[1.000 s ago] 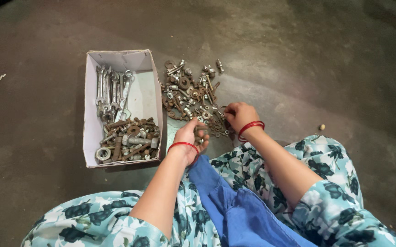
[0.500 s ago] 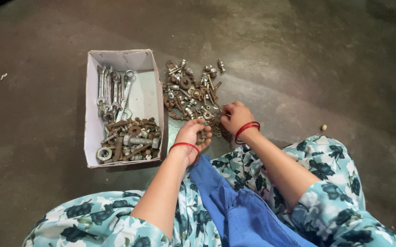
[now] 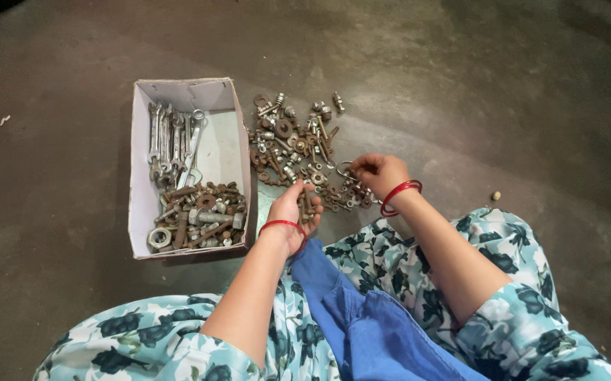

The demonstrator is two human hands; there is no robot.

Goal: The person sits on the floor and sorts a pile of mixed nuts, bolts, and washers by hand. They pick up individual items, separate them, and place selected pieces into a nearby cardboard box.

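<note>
A pile of rusty nuts, bolts and washers (image 3: pixel 298 144) lies on the floor in front of me. My left hand (image 3: pixel 295 210) is cupped palm up beside the pile's near edge and holds several bolts. My right hand (image 3: pixel 378 173) pinches a small piece at the pile's right edge, next to a metal ring (image 3: pixel 343 169). Both wrists wear red bangles. To the left stands a white cardboard box (image 3: pixel 141 152) with wrenches (image 3: pixel 171 141) at its far end and rusty bolts and nuts (image 3: pixel 196 219) at its near end.
Grey concrete floor (image 3: pixel 496 92) spreads all around. A small round pebble-like object (image 3: pixel 496 195) lies to the right. My knees in floral cloth and a blue cloth (image 3: pixel 369 324) fill the bottom of the view.
My right hand has shifted slightly along the pile's right edge. My left hand stays cupped with bolts near the box.
</note>
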